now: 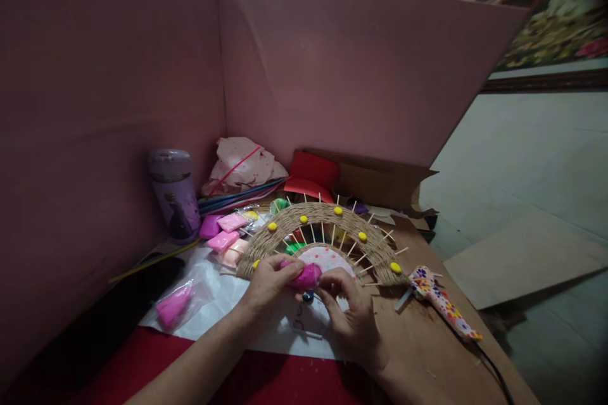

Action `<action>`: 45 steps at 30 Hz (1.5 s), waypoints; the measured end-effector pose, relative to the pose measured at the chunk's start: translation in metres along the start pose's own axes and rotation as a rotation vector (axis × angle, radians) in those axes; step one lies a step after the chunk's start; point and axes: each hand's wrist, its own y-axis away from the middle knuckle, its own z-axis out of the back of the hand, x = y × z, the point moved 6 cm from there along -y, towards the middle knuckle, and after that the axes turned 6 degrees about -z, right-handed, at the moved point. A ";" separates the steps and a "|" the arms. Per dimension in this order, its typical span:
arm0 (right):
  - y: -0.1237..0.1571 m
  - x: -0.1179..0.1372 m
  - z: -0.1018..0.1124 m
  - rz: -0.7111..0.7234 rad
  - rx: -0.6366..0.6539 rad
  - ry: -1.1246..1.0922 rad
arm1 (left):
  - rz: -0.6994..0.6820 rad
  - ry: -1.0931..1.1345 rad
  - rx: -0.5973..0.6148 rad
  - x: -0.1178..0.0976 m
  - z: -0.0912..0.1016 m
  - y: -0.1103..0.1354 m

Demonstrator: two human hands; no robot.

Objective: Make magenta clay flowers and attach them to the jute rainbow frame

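A magenta lump of soft clay (pixel 306 276), with a shiny surface that looks like a clear wrapper, is between my hands above the paper. My left hand (pixel 269 283) grips its left end between thumb and fingers. At its right end, the bent thumb and index finger of my right hand (pixel 350 315) pinch the edge. Just behind stands a half-round fan of woven twine (pixel 294 216) on wooden sticks, dotted with yellow buttons (pixel 362 236). Its white spotted centre (pixel 327 257) is partly covered by my hands. Below them lies a white sheet (pixel 266 332) with some writing.
Bagged pink clay (pixel 174 307) lies at left, with several more packets (pixel 223 241) near a purple tumbler (pixel 175 196). A flower-patterned glue gun (pixel 444 305) with a cord rests at right. Spotted cloth (pixel 244 164), a red piece (pixel 313 171) and cardboard (pixel 384 183) are behind.
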 end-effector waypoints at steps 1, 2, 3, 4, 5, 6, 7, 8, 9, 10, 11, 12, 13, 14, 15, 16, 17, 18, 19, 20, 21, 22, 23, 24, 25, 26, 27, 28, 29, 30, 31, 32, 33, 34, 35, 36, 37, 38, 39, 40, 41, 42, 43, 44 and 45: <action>0.001 0.000 0.001 -0.007 -0.013 0.004 | 0.004 0.012 0.014 0.000 -0.001 0.000; 0.001 0.000 0.002 -0.012 -0.026 0.008 | 0.013 0.024 0.025 0.001 -0.002 0.001; 0.001 0.000 0.003 -0.013 -0.035 0.013 | 0.023 0.036 0.031 0.002 -0.003 0.002; 0.001 0.000 0.004 -0.011 -0.040 0.018 | 0.032 0.048 0.032 0.003 -0.003 0.002; 0.001 0.000 0.004 -0.008 -0.038 0.020 | 0.037 0.055 0.033 0.003 -0.003 0.003; 0.001 0.000 0.004 -0.006 -0.031 0.016 | 0.039 0.062 0.028 0.003 -0.002 0.003; 0.001 0.000 0.003 -0.007 -0.022 0.005 | 0.040 0.069 0.019 0.003 -0.002 0.003; 0.000 -0.001 0.003 -0.014 -0.012 -0.013 | 0.042 0.077 0.008 0.003 -0.001 0.003; 0.000 -0.003 0.002 -0.031 -0.007 -0.040 | 0.048 0.083 0.003 0.004 -0.001 0.003; 0.000 -0.006 0.002 -0.058 -0.006 -0.076 | 0.059 0.089 0.002 0.004 -0.002 0.004; 0.000 -0.009 0.001 -0.091 -0.006 -0.116 | 0.068 0.096 0.002 0.004 -0.002 0.004; 0.000 -0.013 0.000 -0.124 -0.005 -0.158 | 0.075 0.105 0.002 0.003 -0.003 0.004; 0.000 -0.016 -0.001 -0.155 0.001 -0.199 | 0.084 0.110 0.003 0.003 -0.004 0.005; 0.000 -0.019 -0.002 -0.180 0.011 -0.238 | 0.094 0.115 -0.001 0.003 -0.004 0.005; 0.001 -0.021 -0.002 -0.197 0.022 -0.271 | 0.106 0.117 -0.007 0.003 -0.004 0.006; 0.000 -0.022 -0.003 -0.207 0.036 -0.295 | 0.121 0.116 -0.011 0.004 -0.004 0.006; 0.000 -0.023 -0.003 -0.208 0.046 -0.310 | 0.132 0.113 -0.008 0.005 -0.004 0.007; 0.000 -0.022 -0.003 -0.202 0.049 -0.312 | 0.138 0.108 0.002 0.005 -0.004 0.007; -0.001 -0.021 -0.002 -0.187 0.046 -0.302 | 0.137 0.106 0.017 0.005 -0.004 0.007; -0.002 -0.019 0.000 -0.165 0.040 -0.279 | 0.130 0.107 0.034 0.005 -0.005 0.006; -0.003 -0.015 0.001 -0.138 0.037 -0.251 | 0.124 0.108 0.049 0.006 -0.006 0.006; -0.004 -0.012 0.002 -0.111 0.036 -0.223 | 0.117 0.109 0.058 0.006 -0.006 0.006; -0.004 -0.009 0.002 -0.088 0.041 -0.198 | 0.111 0.105 0.059 0.006 -0.006 0.006; -0.004 -0.006 0.002 -0.071 0.052 -0.181 | 0.111 0.095 0.057 0.006 -0.005 0.006; -0.005 -0.004 0.002 -0.061 0.063 -0.168 | 0.110 0.085 0.047 0.007 -0.005 0.006; -0.004 -0.003 0.001 -0.056 0.068 -0.161 | 0.107 0.077 0.035 0.007 -0.004 0.006; -0.004 -0.003 0.001 -0.057 0.067 -0.159 | 0.101 0.070 0.021 0.006 -0.004 0.006; -0.004 -0.003 0.001 -0.059 0.061 -0.161 | 0.094 0.064 0.006 0.005 -0.003 0.006; -0.003 -0.004 0.001 -0.061 0.051 -0.169 | 0.088 0.063 -0.010 0.005 -0.003 0.006; -0.002 -0.004 0.000 -0.064 0.043 -0.182 | 0.081 0.070 -0.028 0.004 -0.002 0.006; -0.001 -0.005 -0.002 -0.068 0.042 -0.197 | 0.077 0.077 -0.039 0.003 -0.002 0.007; 0.000 -0.006 -0.003 -0.076 0.044 -0.212 | 0.073 0.085 -0.042 0.002 -0.003 0.007; 0.001 -0.008 -0.005 -0.091 0.046 -0.227 | 0.068 0.096 -0.040 0.002 -0.003 0.007; 0.002 -0.009 -0.006 -0.109 0.041 -0.242 | 0.061 0.106 -0.032 0.001 -0.004 0.007; 0.003 -0.012 -0.007 -0.132 0.032 -0.257 | 0.051 0.114 -0.020 0.001 -0.004 0.006; 0.003 -0.014 -0.008 -0.153 0.020 -0.270 | 0.042 0.117 -0.006 0.001 -0.005 0.006; 0.004 -0.016 -0.008 -0.171 0.006 -0.279 | 0.038 0.115 0.009 0.001 -0.005 0.006; 0.004 -0.017 -0.008 -0.181 -0.004 -0.282 | 0.038 0.110 0.019 0.002 -0.005 0.005; 0.004 -0.018 -0.008 -0.185 -0.006 -0.278 | 0.043 0.095 0.031 0.003 -0.005 0.005; 0.004 -0.018 -0.008 -0.183 -0.005 -0.269 | 0.048 0.076 0.040 0.004 -0.005 0.005; 0.005 -0.017 -0.008 -0.176 -0.004 -0.258 | 0.054 0.057 0.046 0.005 -0.005 0.005; 0.004 -0.016 -0.008 -0.166 -0.006 -0.248 | 0.061 0.043 0.049 0.005 -0.005 0.005; 0.004 -0.015 -0.007 -0.155 -0.007 -0.241 | 0.066 0.037 0.048 0.005 -0.005 0.005; 0.005 -0.014 -0.007 -0.148 -0.007 -0.238 | 0.069 0.039 0.042 0.004 -0.005 0.005; 0.005 -0.013 -0.007 -0.146 -0.008 -0.240 | 0.072 0.045 0.038 0.004 -0.005 0.005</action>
